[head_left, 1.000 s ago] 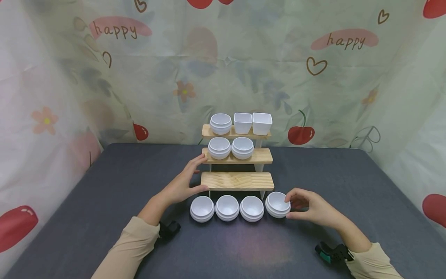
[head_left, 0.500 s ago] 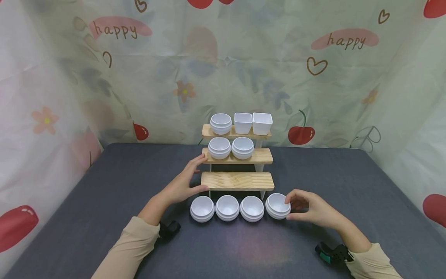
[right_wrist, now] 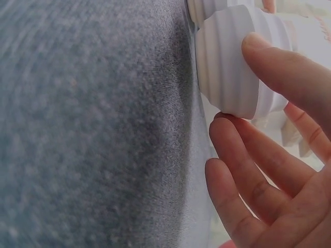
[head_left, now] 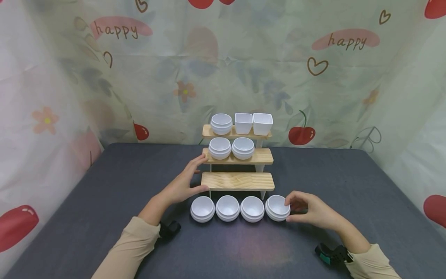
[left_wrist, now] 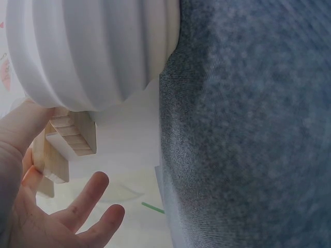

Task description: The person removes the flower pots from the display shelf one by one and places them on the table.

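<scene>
A three-tier wooden stand [head_left: 238,181] is at the middle of the table. My left hand [head_left: 181,186] rests at its left side, thumb at the lowest tier and fingertips at the middle tier's end; in the left wrist view the other fingers [left_wrist: 90,196] are spread and loosely bent. Before the stand, several round white ridged bowls stand upright in a row. My right hand [head_left: 310,209] holds the rightmost bowl [head_left: 277,208] by its right side. In the right wrist view, the thumb lies on that bowl [right_wrist: 227,67] and fingers touch its other side.
On the top tier [head_left: 230,134] are a round white bowl [head_left: 221,124] and two square white cups [head_left: 263,124]. Two round bowls [head_left: 243,148] stand on the middle tier [head_left: 263,156]. A dark grey cloth [head_left: 223,255] covers the table, and a printed curtain [head_left: 156,85] hangs behind.
My right hand has drawn the rightmost bowl slightly toward me, level with the other bowls in the row. The left hand stays at the stand.
</scene>
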`<state>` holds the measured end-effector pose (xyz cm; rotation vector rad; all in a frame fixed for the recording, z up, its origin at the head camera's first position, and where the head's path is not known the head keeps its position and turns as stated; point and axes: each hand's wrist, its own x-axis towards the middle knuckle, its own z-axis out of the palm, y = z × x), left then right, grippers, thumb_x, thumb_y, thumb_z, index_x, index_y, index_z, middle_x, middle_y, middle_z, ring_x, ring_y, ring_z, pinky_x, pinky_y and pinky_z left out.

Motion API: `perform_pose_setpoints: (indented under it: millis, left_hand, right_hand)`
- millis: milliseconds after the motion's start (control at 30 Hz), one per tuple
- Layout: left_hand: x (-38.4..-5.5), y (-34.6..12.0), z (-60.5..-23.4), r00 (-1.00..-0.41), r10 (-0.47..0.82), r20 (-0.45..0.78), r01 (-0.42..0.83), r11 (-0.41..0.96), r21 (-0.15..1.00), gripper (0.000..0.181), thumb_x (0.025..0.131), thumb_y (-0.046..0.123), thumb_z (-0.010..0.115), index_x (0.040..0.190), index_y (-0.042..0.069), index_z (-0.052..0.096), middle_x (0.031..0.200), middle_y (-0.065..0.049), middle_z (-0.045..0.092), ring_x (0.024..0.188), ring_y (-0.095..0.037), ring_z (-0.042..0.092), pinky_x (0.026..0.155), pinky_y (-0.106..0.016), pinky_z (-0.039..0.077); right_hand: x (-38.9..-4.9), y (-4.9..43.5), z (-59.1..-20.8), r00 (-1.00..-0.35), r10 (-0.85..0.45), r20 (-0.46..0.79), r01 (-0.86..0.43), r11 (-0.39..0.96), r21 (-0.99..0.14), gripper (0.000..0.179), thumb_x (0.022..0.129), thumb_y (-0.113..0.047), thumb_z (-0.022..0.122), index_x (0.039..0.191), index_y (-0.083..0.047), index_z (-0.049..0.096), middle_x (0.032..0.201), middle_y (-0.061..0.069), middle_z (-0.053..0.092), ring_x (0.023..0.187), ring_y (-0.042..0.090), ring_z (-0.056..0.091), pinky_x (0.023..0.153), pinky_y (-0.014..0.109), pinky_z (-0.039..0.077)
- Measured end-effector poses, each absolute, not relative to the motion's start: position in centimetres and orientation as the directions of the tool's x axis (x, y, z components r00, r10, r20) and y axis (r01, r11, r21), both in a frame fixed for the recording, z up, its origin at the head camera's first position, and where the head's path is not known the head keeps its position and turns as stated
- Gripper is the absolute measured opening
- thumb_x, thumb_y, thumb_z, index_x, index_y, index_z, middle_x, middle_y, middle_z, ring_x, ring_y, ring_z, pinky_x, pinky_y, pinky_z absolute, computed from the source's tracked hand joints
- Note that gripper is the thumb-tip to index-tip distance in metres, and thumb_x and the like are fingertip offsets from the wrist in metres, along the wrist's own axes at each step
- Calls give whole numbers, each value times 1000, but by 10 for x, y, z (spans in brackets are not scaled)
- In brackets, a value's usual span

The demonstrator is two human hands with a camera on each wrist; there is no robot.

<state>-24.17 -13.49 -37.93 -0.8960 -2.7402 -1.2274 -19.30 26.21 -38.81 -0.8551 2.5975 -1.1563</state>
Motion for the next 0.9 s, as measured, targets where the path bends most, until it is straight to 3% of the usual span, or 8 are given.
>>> perform_pose_setpoints:
  millis: [900]
  left_hand:
    - [-243,-135,-381,-840,494,223,497,539,680,84,83,17,71,148,14,18,157,-10,11,132,-38,40,106,-53,40]
  right_hand:
    - [-194,260,-393,-810,-581,75,-438,514,-738,34,77,-27,76,100,-11,58,95,2,61,84,-1,59,75,21,55]
